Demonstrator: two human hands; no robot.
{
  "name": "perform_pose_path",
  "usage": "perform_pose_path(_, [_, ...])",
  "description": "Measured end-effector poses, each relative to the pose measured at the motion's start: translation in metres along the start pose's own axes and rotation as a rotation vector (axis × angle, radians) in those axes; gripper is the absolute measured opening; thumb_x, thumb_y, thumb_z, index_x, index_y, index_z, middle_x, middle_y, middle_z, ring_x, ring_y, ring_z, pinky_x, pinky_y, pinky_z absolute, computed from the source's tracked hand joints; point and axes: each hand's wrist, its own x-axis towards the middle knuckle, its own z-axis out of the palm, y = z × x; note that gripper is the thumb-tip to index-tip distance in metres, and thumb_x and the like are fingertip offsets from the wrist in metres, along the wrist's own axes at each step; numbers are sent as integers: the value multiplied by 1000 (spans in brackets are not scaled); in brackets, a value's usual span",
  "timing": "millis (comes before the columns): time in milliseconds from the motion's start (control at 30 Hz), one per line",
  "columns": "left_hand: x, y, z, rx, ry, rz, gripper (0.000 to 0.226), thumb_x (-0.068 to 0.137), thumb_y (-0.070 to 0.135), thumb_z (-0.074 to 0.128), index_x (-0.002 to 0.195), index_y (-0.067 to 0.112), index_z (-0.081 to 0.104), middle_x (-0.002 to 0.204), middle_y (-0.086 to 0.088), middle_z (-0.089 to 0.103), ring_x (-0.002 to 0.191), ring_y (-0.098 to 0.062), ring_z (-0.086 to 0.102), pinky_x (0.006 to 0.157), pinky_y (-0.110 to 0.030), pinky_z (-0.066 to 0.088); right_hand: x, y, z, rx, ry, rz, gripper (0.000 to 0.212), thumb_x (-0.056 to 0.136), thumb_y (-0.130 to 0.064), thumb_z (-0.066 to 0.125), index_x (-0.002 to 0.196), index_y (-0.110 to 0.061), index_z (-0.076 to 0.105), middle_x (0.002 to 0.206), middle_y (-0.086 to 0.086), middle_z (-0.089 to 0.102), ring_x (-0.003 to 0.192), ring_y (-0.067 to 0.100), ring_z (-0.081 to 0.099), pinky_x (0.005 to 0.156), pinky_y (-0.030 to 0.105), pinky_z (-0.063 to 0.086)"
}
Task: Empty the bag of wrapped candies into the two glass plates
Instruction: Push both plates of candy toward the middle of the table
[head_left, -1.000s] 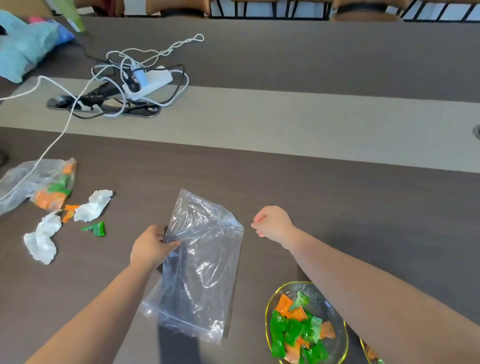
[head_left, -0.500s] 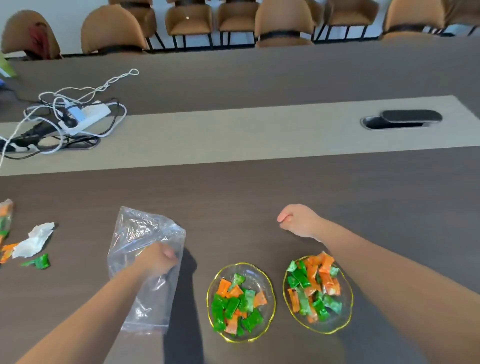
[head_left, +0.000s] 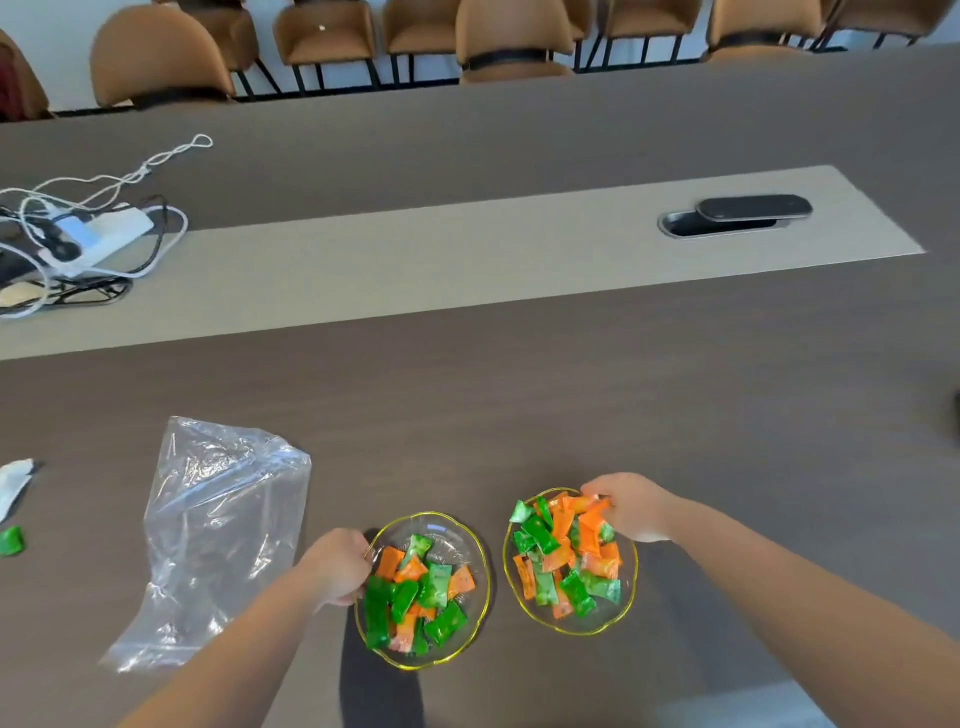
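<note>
Two gold-rimmed glass plates sit side by side near me, both filled with green and orange wrapped candies. My left hand (head_left: 338, 565) grips the left edge of the left plate (head_left: 467, 535). My right hand (head_left: 631, 506) holds the far right rim of the right plate (head_left: 626, 605), fingers curled over the rim and some orange candies. The clear plastic bag (head_left: 218, 530) lies flat and empty on the dark table, left of the plates, with neither hand touching it.
A crumpled white wrapper (head_left: 13, 486) and a loose green candy (head_left: 10, 541) lie at the far left edge. A power strip with tangled cables (head_left: 88, 236) sits on the beige strip. A cable port with a black lid (head_left: 737, 215) is at the back right. Chairs (head_left: 161, 57) line the far side.
My left hand let go of the bag and moved right to the left plate's rim. My right hand came down onto the right plate's rim. The view shifted right.
</note>
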Motion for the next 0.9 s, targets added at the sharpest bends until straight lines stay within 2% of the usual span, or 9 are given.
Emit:
perform_pose_path(67, [5,-4,1,-77,7,-18,28,78,-7,46,59,11,55,52,-9,55,55,-28,62,52,-29,49,-1,-1,1,5,29,-13,37,95,-6,37,126,-8,58,135,7,57,125,25,50,102,31,40])
perform_pose_path(200, [2,-6,4,-204,33,-45,24,78,-8,44,65,8,58,50,-10,54,51,-25,57,47,-26,49,-1,-1,3,28,65,25,36,98,-14,41,130,-5,55,135,10,57,122,25,53,100,28,40])
perform_pose_path(300, [0,-7,3,-326,69,-59,25,79,-8,42,68,7,60,47,-8,55,45,-22,55,47,-24,49,4,4,2,163,64,107,30,93,-13,49,116,-5,66,112,16,69,84,24,64,85,32,54])
perform_pose_path(367, [-1,-7,0,-396,76,-66,27,80,-9,40,69,6,59,52,-10,56,44,-21,55,48,-23,50,5,7,2,296,80,181,26,92,-13,50,107,-3,68,99,19,71,71,25,64,76,38,60])
perform_pose_path(500, [-4,-3,-6,-491,79,-72,29,81,-12,38,66,4,57,47,-9,54,42,-19,53,40,-17,48,7,8,3,350,88,221,24,91,-13,51,105,-2,68,89,15,69,72,26,68,72,37,62])
perform_pose_path(600, [-5,-1,-8,-508,60,-72,29,81,-13,37,67,3,58,45,-8,54,45,-20,53,42,-18,48,9,4,1,299,59,212,24,91,-15,52,103,-3,70,80,6,62,88,29,70,82,38,58])
perform_pose_path(667, [-6,0,-9,-520,53,-70,28,82,-13,38,68,2,58,51,-11,55,48,-21,55,40,-19,49,9,1,2,281,83,208,26,92,-17,50,102,-3,71,79,5,63,85,26,68,83,37,57])
perform_pose_path(767, [-4,4,-12,-591,30,-77,28,84,-16,37,68,-1,54,59,-13,52,48,-21,52,37,-17,47,12,-5,4,204,107,198,30,94,-12,42,107,-4,68,107,9,68,101,25,64,85,33,54])
perform_pose_path(900, [10,6,-25,-683,27,-73,26,82,-18,38,69,-1,53,63,-14,51,40,-18,54,42,-20,50,30,-9,0,261,140,212,27,89,-5,39,92,-1,66,94,13,68,85,30,70,72,41,59])
